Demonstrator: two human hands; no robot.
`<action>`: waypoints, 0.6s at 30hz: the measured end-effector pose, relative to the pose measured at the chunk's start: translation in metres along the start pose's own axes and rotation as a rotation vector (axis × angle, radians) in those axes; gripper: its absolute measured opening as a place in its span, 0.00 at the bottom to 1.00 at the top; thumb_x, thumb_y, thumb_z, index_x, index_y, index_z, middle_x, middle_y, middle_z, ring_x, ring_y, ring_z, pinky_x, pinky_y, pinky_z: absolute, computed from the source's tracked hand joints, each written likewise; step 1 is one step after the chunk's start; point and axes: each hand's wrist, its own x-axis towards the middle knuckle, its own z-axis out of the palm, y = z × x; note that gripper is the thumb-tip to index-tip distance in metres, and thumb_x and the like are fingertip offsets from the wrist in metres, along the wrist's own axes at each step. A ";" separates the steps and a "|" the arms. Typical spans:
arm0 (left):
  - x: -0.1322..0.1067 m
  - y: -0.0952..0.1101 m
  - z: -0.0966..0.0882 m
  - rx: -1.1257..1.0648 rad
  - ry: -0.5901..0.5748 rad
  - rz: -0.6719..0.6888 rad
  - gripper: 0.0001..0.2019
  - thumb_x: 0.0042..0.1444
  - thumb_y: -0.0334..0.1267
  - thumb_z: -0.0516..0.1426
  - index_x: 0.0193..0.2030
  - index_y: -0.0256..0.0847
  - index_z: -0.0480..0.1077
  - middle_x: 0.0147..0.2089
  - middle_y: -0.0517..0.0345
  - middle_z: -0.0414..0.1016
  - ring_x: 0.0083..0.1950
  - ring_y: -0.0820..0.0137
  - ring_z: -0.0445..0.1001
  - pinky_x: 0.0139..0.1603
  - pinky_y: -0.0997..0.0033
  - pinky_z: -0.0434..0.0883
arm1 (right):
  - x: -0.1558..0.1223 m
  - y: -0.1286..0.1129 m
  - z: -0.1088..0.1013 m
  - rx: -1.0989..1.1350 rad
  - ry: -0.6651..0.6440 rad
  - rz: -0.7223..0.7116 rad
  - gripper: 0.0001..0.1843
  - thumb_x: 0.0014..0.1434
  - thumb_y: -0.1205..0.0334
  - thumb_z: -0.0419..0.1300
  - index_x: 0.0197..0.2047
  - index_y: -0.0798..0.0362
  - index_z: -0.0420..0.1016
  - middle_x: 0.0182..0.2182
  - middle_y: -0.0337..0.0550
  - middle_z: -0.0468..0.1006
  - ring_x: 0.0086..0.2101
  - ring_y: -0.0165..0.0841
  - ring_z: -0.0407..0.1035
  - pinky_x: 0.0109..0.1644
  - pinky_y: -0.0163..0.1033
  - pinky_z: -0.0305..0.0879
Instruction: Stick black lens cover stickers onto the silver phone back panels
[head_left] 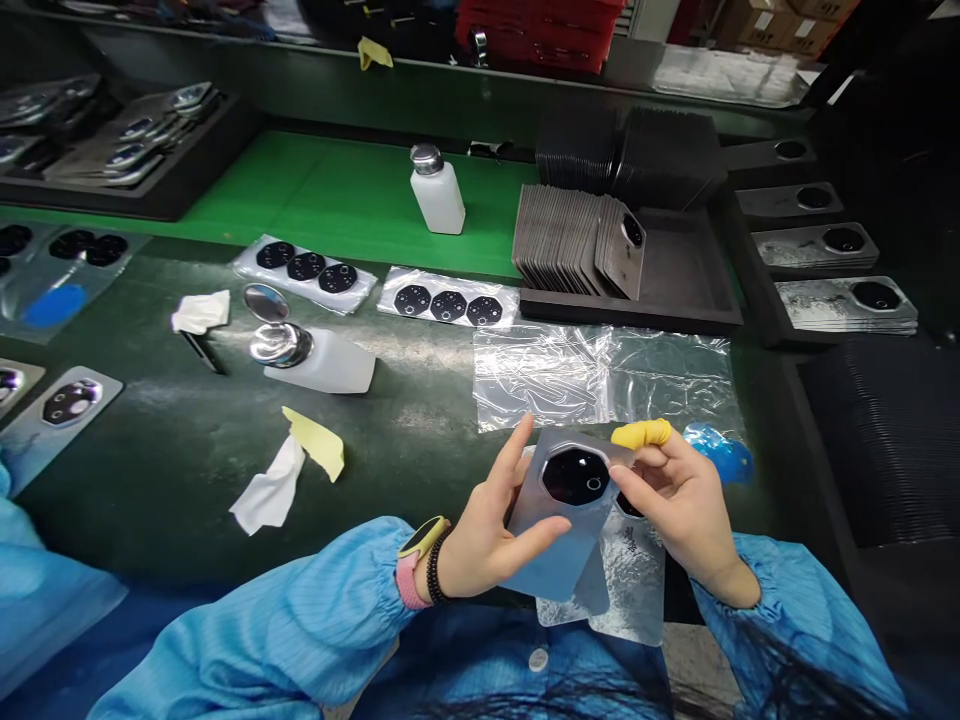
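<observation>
My left hand (487, 530) grips a grey phone back cover (559, 545) from its left side, fingers around the edge. The cover carries a black octagonal camera plate (575, 476). My right hand (679, 500), with a yellow finger cot (641, 434) on one finger, pinches the plate's right edge. Under the cover lies another silvery cover (634, 585) on the dark green bench.
Crinkled clear film (600, 375) lies just beyond my hands. A tray (686, 290) holds a row of upright covers (570, 240). Strips of black camera plates (448, 298) (306, 268), two white dispenser bottles (437, 190) (315, 355), wipes (289, 470) and stacked covers (844, 300) surround them.
</observation>
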 end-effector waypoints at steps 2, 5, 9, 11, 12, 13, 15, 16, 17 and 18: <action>0.000 -0.001 0.000 0.082 -0.009 0.016 0.37 0.60 0.33 0.56 0.72 0.47 0.41 0.56 0.48 0.74 0.51 0.61 0.77 0.51 0.65 0.75 | 0.000 0.005 0.000 -0.059 0.055 -0.116 0.10 0.58 0.64 0.60 0.44 0.48 0.69 0.34 0.39 0.80 0.30 0.31 0.76 0.33 0.37 0.76; 0.001 -0.001 0.000 0.178 -0.015 0.021 0.35 0.59 0.29 0.56 0.70 0.49 0.46 0.59 0.52 0.72 0.53 0.62 0.76 0.52 0.67 0.75 | 0.000 0.010 -0.001 -0.282 0.176 -0.434 0.17 0.56 0.73 0.61 0.47 0.47 0.68 0.42 0.44 0.79 0.42 0.34 0.75 0.45 0.43 0.75; 0.002 0.002 0.000 0.242 0.001 0.015 0.36 0.58 0.29 0.56 0.70 0.48 0.46 0.61 0.53 0.70 0.54 0.63 0.76 0.55 0.66 0.74 | -0.001 0.007 0.001 -0.550 0.102 -0.698 0.18 0.55 0.80 0.59 0.45 0.51 0.68 0.36 0.45 0.79 0.39 0.34 0.74 0.41 0.40 0.75; 0.003 0.003 0.000 0.261 -0.004 -0.009 0.35 0.57 0.30 0.55 0.70 0.44 0.48 0.60 0.51 0.71 0.53 0.62 0.76 0.54 0.66 0.74 | 0.000 0.005 0.004 -0.614 0.100 -0.712 0.16 0.56 0.80 0.59 0.44 0.52 0.68 0.34 0.46 0.79 0.37 0.34 0.74 0.38 0.39 0.75; 0.003 0.003 0.000 0.265 -0.009 -0.024 0.34 0.57 0.30 0.55 0.70 0.43 0.49 0.59 0.51 0.72 0.53 0.62 0.76 0.53 0.67 0.75 | 0.000 0.005 0.005 -0.630 0.102 -0.707 0.15 0.56 0.79 0.59 0.43 0.52 0.67 0.34 0.45 0.79 0.36 0.34 0.74 0.38 0.39 0.75; 0.003 0.004 0.001 0.268 -0.011 -0.039 0.34 0.57 0.30 0.55 0.70 0.41 0.50 0.59 0.50 0.72 0.52 0.63 0.77 0.52 0.68 0.75 | 0.000 0.005 0.006 -0.636 0.101 -0.700 0.14 0.57 0.78 0.59 0.43 0.52 0.67 0.33 0.45 0.79 0.36 0.34 0.75 0.37 0.38 0.75; 0.004 0.004 0.001 0.272 -0.010 -0.052 0.33 0.57 0.30 0.55 0.69 0.41 0.51 0.58 0.51 0.73 0.50 0.64 0.78 0.51 0.70 0.76 | 0.000 0.006 0.007 -0.629 0.096 -0.691 0.12 0.58 0.78 0.58 0.41 0.52 0.67 0.32 0.45 0.79 0.35 0.33 0.75 0.37 0.38 0.75; 0.004 0.004 0.002 0.272 -0.010 -0.051 0.33 0.57 0.30 0.54 0.69 0.40 0.51 0.57 0.52 0.74 0.50 0.64 0.78 0.50 0.70 0.76 | 0.000 0.007 0.007 -0.622 0.094 -0.686 0.12 0.58 0.78 0.58 0.41 0.52 0.67 0.32 0.44 0.79 0.34 0.33 0.75 0.37 0.37 0.75; 0.004 0.004 0.002 0.272 -0.010 -0.049 0.33 0.57 0.30 0.54 0.69 0.41 0.51 0.57 0.52 0.74 0.50 0.65 0.78 0.50 0.71 0.76 | 0.000 0.007 0.007 -0.618 0.094 -0.674 0.12 0.58 0.77 0.57 0.41 0.52 0.67 0.31 0.44 0.79 0.34 0.33 0.75 0.37 0.37 0.75; 0.005 0.004 0.003 0.273 -0.011 -0.047 0.33 0.57 0.30 0.54 0.69 0.41 0.51 0.57 0.52 0.74 0.51 0.65 0.78 0.50 0.71 0.76 | 0.000 0.008 0.007 -0.616 0.091 -0.656 0.12 0.58 0.77 0.57 0.41 0.51 0.67 0.31 0.43 0.79 0.33 0.33 0.75 0.36 0.38 0.75</action>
